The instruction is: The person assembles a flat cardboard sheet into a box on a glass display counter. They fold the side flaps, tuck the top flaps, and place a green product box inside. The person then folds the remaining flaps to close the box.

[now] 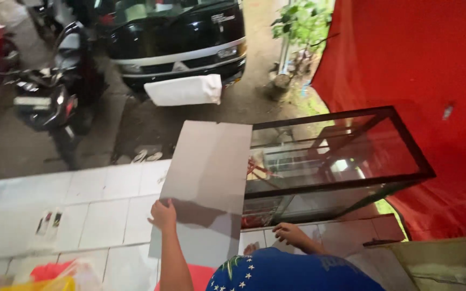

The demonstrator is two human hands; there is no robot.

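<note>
My left hand (163, 214) grips the left edge of a large flat grey panel (208, 172). The panel stands upright against the left end of a black-framed glass tank (346, 180). The tank rests on a white tiled floor (98, 215), and red and white items show through its glass. My right hand (290, 233) lies on the tiles just in front of the tank's lower front edge, fingers loosely curled and holding nothing. My blue star-patterned shirt (292, 272) fills the bottom of the view.
A red tarp (422, 70) hangs close behind and right of the tank. Beyond the tiles stand a motorbike (55, 97), a black van (173, 37) and a white sack (184, 89). Sandals (146, 156), small packets (49, 221) and plastic bags (55, 275) lie at left.
</note>
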